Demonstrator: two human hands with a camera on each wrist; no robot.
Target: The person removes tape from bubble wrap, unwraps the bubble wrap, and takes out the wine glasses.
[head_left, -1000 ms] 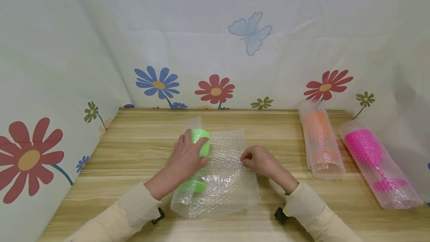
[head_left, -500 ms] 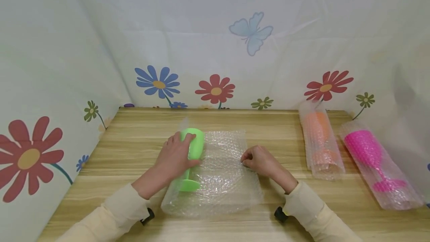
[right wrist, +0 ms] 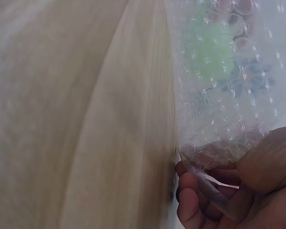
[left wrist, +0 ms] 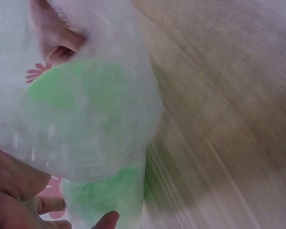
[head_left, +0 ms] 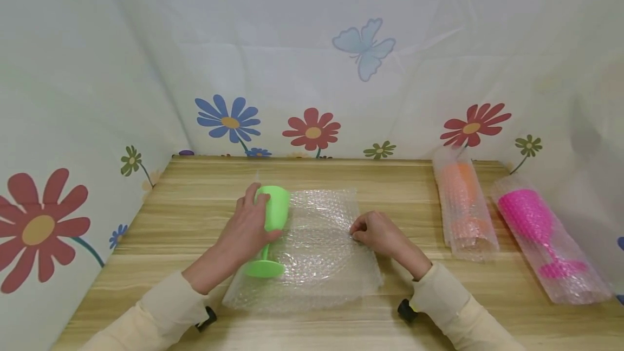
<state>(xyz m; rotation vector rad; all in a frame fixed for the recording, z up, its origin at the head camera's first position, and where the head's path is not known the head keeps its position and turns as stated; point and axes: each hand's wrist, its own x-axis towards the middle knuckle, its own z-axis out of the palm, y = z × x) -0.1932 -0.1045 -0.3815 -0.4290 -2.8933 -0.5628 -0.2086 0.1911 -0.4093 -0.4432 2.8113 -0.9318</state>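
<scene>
A bright green plastic goblet (head_left: 275, 211) lies on a sheet of bubble wrap (head_left: 322, 264), its bowl away from me and its round foot toward me. My left hand (head_left: 245, 229) grips the bowl from the left, fingers over its far side and thumb across its near end. In the left wrist view, a layer of bubble wrap (left wrist: 95, 138) partly veils the goblet's foot and bowl. The right hand (head_left: 380, 233) pinches the wrap's right edge between thumb and curled fingers; the right wrist view shows that edge of film (right wrist: 219, 152) caught in the fingers (right wrist: 188, 200).
An orange goblet (head_left: 462, 188) rolled in bubble wrap lies at the table's back right. Beside it, farther right, is a pink goblet (head_left: 528, 213) wrapped likewise. Flower-printed white cloth (head_left: 273, 69) walls the wooden table (head_left: 185, 205) at the back and sides.
My left hand has moved left with the green goblet, and the bubble wrap has unrolled leftward, uncovering the stem and foot. The right hand has stayed at the wrap's edge.
</scene>
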